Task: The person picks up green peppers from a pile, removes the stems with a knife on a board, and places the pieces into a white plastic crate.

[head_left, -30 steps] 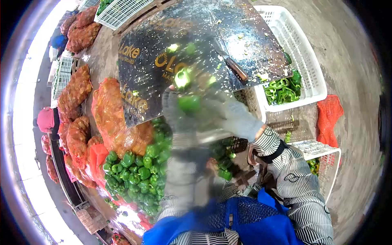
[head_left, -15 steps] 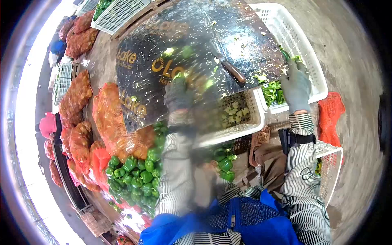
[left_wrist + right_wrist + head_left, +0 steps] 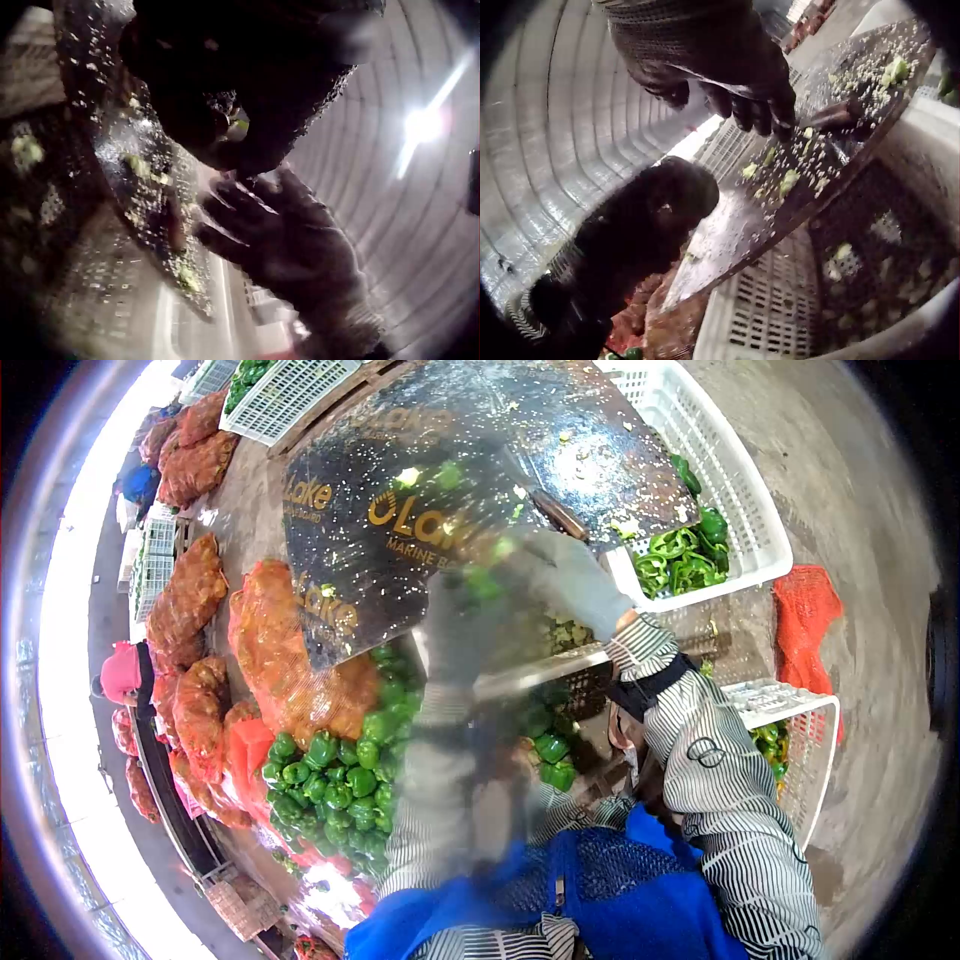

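Over the near edge of the wet, seed-strewn board (image 3: 400, 480): left hand (image 3: 452, 622) curled round a green pepper (image 3: 482, 582); right hand (image 3: 568, 575) loose-fingered and empty, just above the knife handle (image 3: 561, 516); likely hazards: gloved fingers slipping onto the blade, pepper skidding into the crate (image 3: 530, 676) below.

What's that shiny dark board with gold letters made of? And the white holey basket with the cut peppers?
The dark board with gold letters is probably film-coated plywood: it shines glossy in the light, and its print includes the word "Marine". The white lattice basket looks like moulded plastic, fairly matte, with even grid holes and a thick rim.
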`<state>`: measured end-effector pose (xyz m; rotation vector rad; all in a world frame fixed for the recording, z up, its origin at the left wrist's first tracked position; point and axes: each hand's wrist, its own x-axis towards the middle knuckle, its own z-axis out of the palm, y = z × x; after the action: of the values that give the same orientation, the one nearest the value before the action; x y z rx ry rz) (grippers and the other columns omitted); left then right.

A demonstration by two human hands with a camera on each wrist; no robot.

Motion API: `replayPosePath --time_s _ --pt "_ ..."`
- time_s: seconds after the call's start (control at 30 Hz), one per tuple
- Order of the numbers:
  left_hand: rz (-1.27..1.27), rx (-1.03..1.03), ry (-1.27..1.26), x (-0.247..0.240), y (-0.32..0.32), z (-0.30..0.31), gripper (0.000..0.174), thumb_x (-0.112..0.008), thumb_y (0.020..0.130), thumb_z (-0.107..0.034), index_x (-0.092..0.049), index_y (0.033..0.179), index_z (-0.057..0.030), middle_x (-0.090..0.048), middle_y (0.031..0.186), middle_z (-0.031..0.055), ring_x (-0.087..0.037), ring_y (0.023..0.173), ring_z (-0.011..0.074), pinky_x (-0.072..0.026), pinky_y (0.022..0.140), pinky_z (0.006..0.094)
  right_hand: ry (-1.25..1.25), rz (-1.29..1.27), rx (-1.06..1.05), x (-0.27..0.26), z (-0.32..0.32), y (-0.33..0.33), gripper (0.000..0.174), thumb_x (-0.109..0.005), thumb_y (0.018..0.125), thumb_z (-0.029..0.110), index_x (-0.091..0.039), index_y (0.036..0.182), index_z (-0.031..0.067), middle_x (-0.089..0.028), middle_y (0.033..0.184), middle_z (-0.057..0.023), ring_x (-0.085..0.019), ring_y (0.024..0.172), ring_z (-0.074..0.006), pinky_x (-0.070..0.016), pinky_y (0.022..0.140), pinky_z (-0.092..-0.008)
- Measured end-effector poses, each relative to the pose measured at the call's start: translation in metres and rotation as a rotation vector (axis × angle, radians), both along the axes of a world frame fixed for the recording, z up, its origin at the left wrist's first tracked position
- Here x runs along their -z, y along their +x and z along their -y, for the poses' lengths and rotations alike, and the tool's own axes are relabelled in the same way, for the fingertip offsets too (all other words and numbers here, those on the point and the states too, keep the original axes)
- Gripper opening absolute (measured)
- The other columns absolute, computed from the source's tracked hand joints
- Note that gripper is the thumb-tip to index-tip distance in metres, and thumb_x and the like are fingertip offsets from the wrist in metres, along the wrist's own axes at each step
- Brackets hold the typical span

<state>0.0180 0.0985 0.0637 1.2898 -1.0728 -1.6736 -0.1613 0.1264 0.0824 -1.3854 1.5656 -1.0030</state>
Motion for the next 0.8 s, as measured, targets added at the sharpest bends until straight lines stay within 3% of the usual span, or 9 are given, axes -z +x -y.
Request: replayPosePath --time_s 0.1,0.2,0.33,0.43,0.5,0.53,0.63,0.77,0.8 --pt "0.198 0.213 -0.373 -0.034 -0.012 -0.036 0.057 -0.078 0.076 -0.003 -0.043 0.121 -0.0056 -0.063 0.105 0.0121 -0.064 0.092 0.0174 -0.0562 0.077 0.0285 -0.009 0.432 -0.026 0.026 0.014 0.014 0.035 -0.054 0.097 0.028 -0.062 0.117 0.0003 -0.065 0.111 -0.0130 -0.064 0.098 -0.0246 -0.0489 0.093 -0.0381" --pt "0.189 0.188 -0.253 -0.055 -0.020 -0.046 0.048 -0.073 0.081 -0.004 -0.045 0.121 -0.0053 -0.063 0.106 0.0105 -0.064 0.089 0.0155 -0.0556 0.075 0.0275 0.080 0.752 0.029 0.002 0.017 0.026 0.026 -0.054 0.095 0.022 -0.064 0.105 0.0004 -0.057 0.085 -0.0054 -0.058 0.066 -0.0124 -0.0528 0.060 -0.0259" --pt "-0.275 0.178 -0.028 -0.048 -0.016 -0.049 0.042 -0.066 0.085 -0.002 -0.049 0.123 -0.0027 -0.061 0.111 0.0072 -0.062 0.093 0.0140 -0.0534 0.075 0.0244 0.237 0.848 0.115 0.005 0.014 0.037 0.019 -0.063 0.086 0.015 -0.069 0.103 0.0110 -0.068 0.104 -0.0059 -0.065 0.093 -0.0184 -0.0540 0.080 -0.0309" --pt "-0.534 0.225 -0.010 -0.042 -0.008 -0.049 0.040 -0.064 0.087 -0.003 -0.052 0.125 -0.0015 -0.060 0.112 0.0044 -0.059 0.101 0.0136 -0.0523 0.081 0.0263 0.166 0.784 0.564 0.012 0.020 0.082 0.030 -0.053 0.098 0.034 -0.065 0.083 0.0107 -0.068 0.087 -0.0051 -0.065 0.079 -0.0163 -0.0542 0.074 -0.0304" --pt "-0.116 0.193 -0.310 -0.040 -0.002 -0.051 0.038 -0.065 0.085 -0.003 -0.055 0.121 -0.0018 -0.060 0.113 0.0069 -0.060 0.102 0.0159 -0.0520 0.084 0.0293 -0.054 0.629 0.564 0.033 0.021 0.090 0.032 -0.052 0.099 0.036 -0.065 0.083 0.0110 -0.068 0.087 -0.0051 -0.066 0.080 -0.0164 -0.0544 0.075 -0.0308" --pt "-0.306 0.143 0.033 -0.044 0.002 -0.048 0.037 -0.068 0.082 -0.002 -0.058 0.118 -0.0022 -0.060 0.116 0.0127 -0.060 0.104 0.0242 -0.0515 0.088 0.0330 -0.275 0.480 0.557 0.047 0.022 0.095 0.034 -0.050 0.099 0.037 -0.066 0.083 0.0113 -0.068 0.087 -0.0051 -0.066 0.080 -0.0165 -0.0545 0.077 -0.0312" --pt "0.341 0.383 -0.429 -0.048 0.012 -0.045 0.042 -0.071 0.079 -0.004 -0.057 0.118 -0.0030 -0.059 0.117 0.0177 -0.060 0.105 0.0315 -0.0511 0.089 0.0373 -0.925 0.022 0.501 0.069 0.026 0.106 0.040 -0.046 0.101 0.042 -0.066 0.084 0.0122 -0.067 0.086 -0.0050 -0.066 0.081 -0.0170 -0.0548 0.082 -0.0324" --pt "0.090 0.244 -0.697 -0.007 0.021 -0.050 0.045 -0.074 0.077 -0.007 -0.058 0.118 -0.0039 -0.059 0.117 0.0178 -0.060 0.104 0.0322 -0.0516 0.089 0.0395 -0.740 -0.443 0.020 0.043 0.013 0.064 0.037 -0.047 0.100 0.040 -0.069 0.091 0.0106 -0.068 0.092 -0.0053 -0.065 0.089 -0.0175 -0.0532 0.088 -0.0304" --pt "-0.309 0.095 0.172 -0.042 0.012 -0.045 0.043 -0.075 0.078 -0.007 -0.058 0.117 -0.0035 -0.059 0.116 0.0135 -0.060 0.106 0.0249 -0.0526 0.089 0.0368 -0.651 -0.308 0.030 0.037 0.010 0.066 0.035 -0.049 0.100 0.037 -0.069 0.094 0.0094 -0.068 0.095 -0.0055 -0.065 0.093 -0.0180 -0.0517 0.090 -0.0288"
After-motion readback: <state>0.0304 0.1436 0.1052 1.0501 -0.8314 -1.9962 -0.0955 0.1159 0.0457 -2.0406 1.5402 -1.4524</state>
